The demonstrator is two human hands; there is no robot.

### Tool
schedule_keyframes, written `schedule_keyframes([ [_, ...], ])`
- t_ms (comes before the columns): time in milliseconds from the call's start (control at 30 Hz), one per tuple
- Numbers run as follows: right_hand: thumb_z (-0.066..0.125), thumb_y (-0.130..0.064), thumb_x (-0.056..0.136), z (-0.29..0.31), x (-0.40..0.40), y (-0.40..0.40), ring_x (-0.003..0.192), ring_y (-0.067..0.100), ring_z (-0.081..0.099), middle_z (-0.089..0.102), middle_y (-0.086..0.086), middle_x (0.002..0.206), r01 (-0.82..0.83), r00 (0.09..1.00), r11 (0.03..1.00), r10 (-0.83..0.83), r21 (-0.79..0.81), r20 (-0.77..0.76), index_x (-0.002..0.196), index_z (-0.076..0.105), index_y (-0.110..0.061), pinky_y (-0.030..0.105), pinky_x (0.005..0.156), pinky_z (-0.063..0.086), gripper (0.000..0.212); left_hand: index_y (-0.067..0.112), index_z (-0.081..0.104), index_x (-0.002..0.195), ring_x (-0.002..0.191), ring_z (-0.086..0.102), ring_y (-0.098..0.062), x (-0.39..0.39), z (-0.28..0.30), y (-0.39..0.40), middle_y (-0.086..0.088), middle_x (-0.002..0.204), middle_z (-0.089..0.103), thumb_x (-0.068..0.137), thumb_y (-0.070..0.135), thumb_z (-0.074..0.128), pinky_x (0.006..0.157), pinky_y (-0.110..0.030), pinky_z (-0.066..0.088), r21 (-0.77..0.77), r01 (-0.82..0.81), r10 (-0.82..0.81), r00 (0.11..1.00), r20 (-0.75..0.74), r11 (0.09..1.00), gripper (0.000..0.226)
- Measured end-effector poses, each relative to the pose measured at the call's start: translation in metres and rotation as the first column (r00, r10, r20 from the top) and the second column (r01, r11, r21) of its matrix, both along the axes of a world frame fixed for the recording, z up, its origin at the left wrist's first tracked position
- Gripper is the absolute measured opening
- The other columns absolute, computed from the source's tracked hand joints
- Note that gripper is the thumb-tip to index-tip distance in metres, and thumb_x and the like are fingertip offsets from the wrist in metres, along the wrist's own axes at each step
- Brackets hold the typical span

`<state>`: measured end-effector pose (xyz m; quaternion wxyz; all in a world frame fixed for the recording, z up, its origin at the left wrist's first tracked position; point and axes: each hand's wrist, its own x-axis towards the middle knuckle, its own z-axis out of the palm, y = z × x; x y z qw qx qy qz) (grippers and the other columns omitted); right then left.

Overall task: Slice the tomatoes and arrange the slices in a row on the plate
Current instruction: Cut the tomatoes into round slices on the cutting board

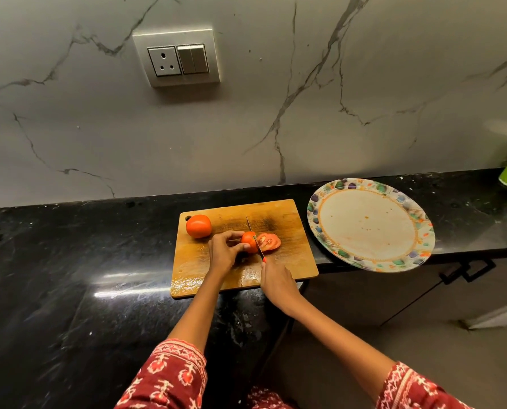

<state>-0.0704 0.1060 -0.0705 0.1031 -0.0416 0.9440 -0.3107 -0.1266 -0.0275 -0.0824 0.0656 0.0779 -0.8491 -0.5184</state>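
Tomato (248, 240) pinched in our left hand (223, 252) on the board (284, 219); our right hand (273, 280) grips the knife (253, 236), slices (269, 241) beside.

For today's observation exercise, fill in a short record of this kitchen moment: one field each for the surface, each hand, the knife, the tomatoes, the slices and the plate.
surface: wooden cutting board on a black stone counter
left hand: holds the part-cut tomato steady
right hand: grips the knife handle
knife: blade stands in the part-cut tomato
whole tomato: uncut, at the board's far left corner
slices: lying on the board, right of the blade
plate: patterned rim, right of the board, no slices on it, overhangs the counter edge
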Motion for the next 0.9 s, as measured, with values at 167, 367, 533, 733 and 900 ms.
schedule_keyframes([
  [167,0.027,-0.021,0.102,0.001,-0.005,-0.008,0.099,0.037,0.057,0.059,0.021,0.107,0.027,0.999,0.999,-0.026,-0.037,0.032,0.113,0.047,0.001,0.031,0.067,0.033,0.031,0.003,0.068,0.097,0.092,0.065,-0.022,0.002,-0.002,-0.002,-0.013,0.098,0.069,0.070,0.001,0.076,0.083,-0.033,0.053,0.030,-0.026,0.026,1.000,-0.008,0.999,0.028],
  [367,0.028,-0.019,0.102,0.001,-0.017,-0.015,0.105,0.037,0.055,0.057,0.022,0.112,0.062,0.996,0.998,-0.060,-0.033,0.059,0.120,0.044,0.000,0.034,0.070,0.036,0.030,0.002,0.069,0.096,0.089,0.065,-0.018,0.002,0.000,0.004,-0.012,0.097,0.070,0.071,0.003,0.075,0.077,-0.023,0.050,0.026,-0.013,0.014,1.000,-0.026,1.000,0.027],
  [533,0.028,-0.019,0.102,-0.005,-0.007,-0.014,0.105,0.036,0.056,0.058,0.020,0.113,0.057,0.996,0.998,-0.057,-0.009,0.074,0.116,0.046,0.001,0.031,0.070,0.035,0.030,0.003,0.069,0.095,0.089,0.064,-0.017,0.004,-0.001,0.001,-0.011,0.096,0.070,0.071,0.002,0.075,0.078,-0.025,0.051,0.030,-0.018,0.018,0.999,-0.028,0.999,0.025],
  [733,0.028,-0.017,0.102,0.002,-0.019,-0.021,0.110,0.035,0.053,0.056,0.021,0.118,0.057,0.994,0.997,-0.062,0.053,0.090,0.126,0.041,0.000,0.035,0.074,0.038,0.032,0.003,0.068,0.095,0.089,0.066,-0.021,0.002,-0.004,0.000,-0.013,0.096,0.070,0.071,0.000,0.075,0.080,-0.033,0.054,0.073,-0.017,0.018,1.000,-0.010,0.997,0.026],
  [900,0.027,-0.016,0.102,0.000,-0.018,-0.019,0.111,0.035,0.054,0.056,0.021,0.119,0.034,0.996,0.994,-0.042,0.104,0.074,0.128,0.039,0.000,0.038,0.080,0.044,0.033,0.005,0.067,0.093,0.089,0.067,-0.020,0.002,-0.002,0.000,-0.009,0.094,0.070,0.071,0.002,0.075,0.079,-0.029,0.054,0.058,-0.002,0.002,1.000,-0.003,0.998,0.024],
])
